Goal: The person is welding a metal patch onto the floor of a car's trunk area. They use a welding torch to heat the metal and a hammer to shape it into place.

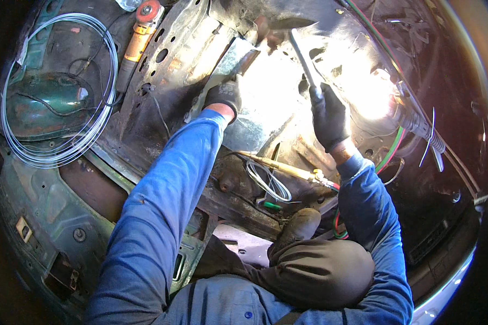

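My right hand, in a black glove, is closed around the pale metal handle of a hammer. The hammer's dark head, tapering to a point on its right, is up over the car's bare metal floor. My left hand, also gloved, is closed on the near end of a short flat brownish bar. Bar and hand are over a grey sheet-metal patch, whose right side is washed out by glare. The left fingertips are partly hidden.
An orange angle grinder and a coil of wire lie at the left. A brass gas torch with red and green hoses lies near my knee, beside a smaller wire coil. A bright lamp shines at the right.
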The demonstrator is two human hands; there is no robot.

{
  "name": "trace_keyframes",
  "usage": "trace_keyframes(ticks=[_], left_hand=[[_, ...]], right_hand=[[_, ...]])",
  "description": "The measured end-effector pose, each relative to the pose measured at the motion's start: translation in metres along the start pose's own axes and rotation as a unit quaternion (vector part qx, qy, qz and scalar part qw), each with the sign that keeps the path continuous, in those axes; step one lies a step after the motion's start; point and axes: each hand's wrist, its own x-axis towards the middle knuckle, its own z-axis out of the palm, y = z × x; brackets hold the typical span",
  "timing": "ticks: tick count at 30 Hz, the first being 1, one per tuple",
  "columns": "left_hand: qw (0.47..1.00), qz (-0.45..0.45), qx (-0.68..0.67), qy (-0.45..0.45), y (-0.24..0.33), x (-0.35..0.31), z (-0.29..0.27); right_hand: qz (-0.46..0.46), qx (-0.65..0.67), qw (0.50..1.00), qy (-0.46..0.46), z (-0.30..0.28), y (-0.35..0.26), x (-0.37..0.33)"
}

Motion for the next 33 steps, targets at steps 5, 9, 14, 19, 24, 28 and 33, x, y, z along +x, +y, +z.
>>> trace_keyframes(ticks=[5,9,14,19,24,28,33], left_hand=[[1.000,0.016,-0.019,-0.013,0.008,0.000,-0.006],[0.998,0.038,0.018,-0.045,0.026,-0.003,-0.029],[0.997,0.020,0.040,-0.068,0.010,-0.019,-0.022],[0.998,0.024,0.044,-0.042,0.016,-0.021,-0.010],[0.999,-0.001,-0.011,-0.048,0.007,0.006,-0.009],[0.998,0.042,0.038,-0.032,0.021,0.004,-0.020],[0.996,0.066,0.044,-0.046,0.013,0.017,-0.017]], right_hand=[[-0.123,0.079,0.984,0.105,0.045,0.045,0.001],[-0.104,-0.318,0.938,-0.093,0.049,0.090,0.010],[-0.105,-0.320,0.938,-0.078,0.040,0.110,-0.009],[-0.187,-0.189,0.963,0.042,0.008,0.077,-0.007],[0.006,0.041,0.999,0.001,-0.012,-0.011,0.007],[-0.104,0.109,0.986,0.076,0.022,0.023,0.005],[-0.044,-0.276,0.959,-0.045,0.046,0.097,0.018]])
